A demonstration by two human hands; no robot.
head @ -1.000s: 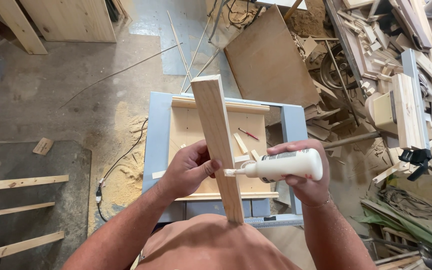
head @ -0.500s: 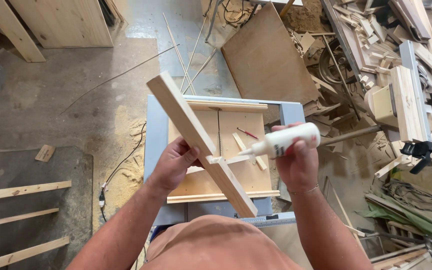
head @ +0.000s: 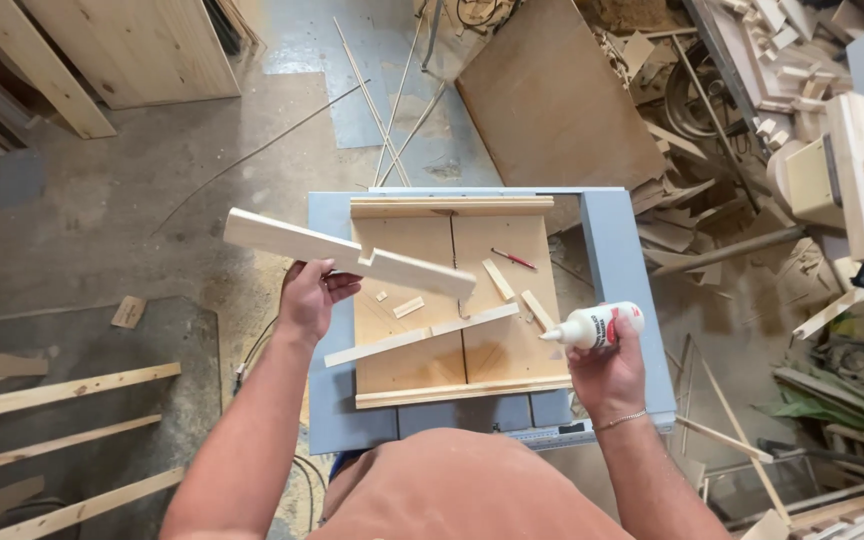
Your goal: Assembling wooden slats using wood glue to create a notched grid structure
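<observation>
My left hand point(head: 309, 296) grips a long pale wooden board point(head: 292, 240) with a notch cut in its lower edge, holding it nearly level above the left side of a wooden sled point(head: 407, 372). My right hand point(head: 607, 372) holds a white glue bottle point(head: 597, 326) lying on its side, nozzle pointing left toward a thin wooden strip point(head: 422, 334) that lies diagonally on the sled. Two short wood offcuts point(head: 498, 280) and a red pencil point(head: 514, 259) rest on the sled near its back fence.
The sled sits on a blue-grey saw table point(head: 627, 300). A brown panel point(head: 562, 95) and a heap of scrap wood point(head: 752, 120) lie behind and to the right. Wooden slats point(head: 62, 390) lie on the floor at left, with sawdust and a cable beside the table.
My left hand swung the board from upright down to nearly level and out to the left. My right hand drew the glue bottle away from the board, down and to the right.
</observation>
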